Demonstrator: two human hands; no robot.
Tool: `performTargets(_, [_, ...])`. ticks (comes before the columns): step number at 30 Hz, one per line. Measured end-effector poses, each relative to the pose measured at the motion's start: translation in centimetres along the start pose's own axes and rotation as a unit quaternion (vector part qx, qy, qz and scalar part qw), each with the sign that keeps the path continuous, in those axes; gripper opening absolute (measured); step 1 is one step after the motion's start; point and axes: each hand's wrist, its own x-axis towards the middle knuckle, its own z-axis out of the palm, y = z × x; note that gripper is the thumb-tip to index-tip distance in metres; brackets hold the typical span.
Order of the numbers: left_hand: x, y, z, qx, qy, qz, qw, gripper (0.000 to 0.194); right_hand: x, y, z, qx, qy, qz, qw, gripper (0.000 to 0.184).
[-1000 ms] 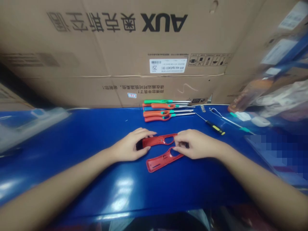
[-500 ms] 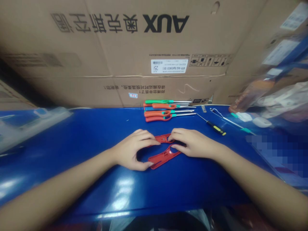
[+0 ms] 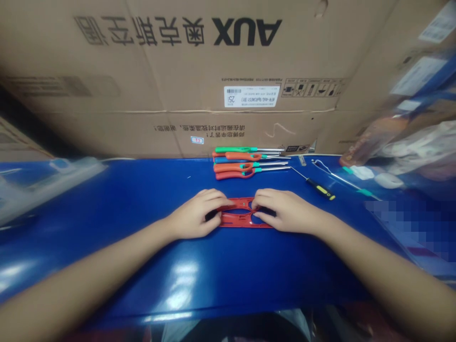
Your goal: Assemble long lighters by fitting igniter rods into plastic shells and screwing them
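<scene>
Two red plastic half-shells of a lighter handle lie side by side on the blue table: a far half and a near half. Their hollow insides face up, and their long edges nearly meet. At their left ends, my left hand is closed with fingers on the far half and thumb against the near one. My right hand pinches the right ends near the trigger openings, hiding part of both shells.
Several gas lighters with metal tubes are stacked behind the hands. A black-and-yellow screwdriver and a metal rod lie to their right. A large cardboard box stands along the back. Clear plastic sits at left.
My left thumb has pushed the near half-shell's left end away from me. The two halves went from splayed apart to parallel and close together. My right hand has barely moved.
</scene>
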Motion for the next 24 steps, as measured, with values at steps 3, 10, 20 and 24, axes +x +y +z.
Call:
performTargets(3, [0.01, -0.24, 0.09, 0.003, -0.005, 0.002, 1.000, 0.049, 0.06, 0.01, 0.05, -0.013, 0.010, 0.013, 1.000, 0.008])
performTargets(10, [-0.03, -0.18, 0.03, 0.014, 0.001, 0.004, 1.000, 0.043, 0.18, 0.04, 0.28, -0.018, 0.021, 0.039, 0.999, 0.009])
performTargets(20, [0.08, 0.20, -0.04, 0.015, 0.006, 0.014, 1.000, 0.038, 0.15, 0.33, 0.51, -0.015, 0.031, 0.037, 0.999, 0.010])
performTargets(24, [0.08, 0.19, -0.05, 0.018, -0.001, 0.008, 1.000, 0.039, 0.22, 0.19, 0.62, 0.000, 0.046, 0.030, 0.998, 0.016])
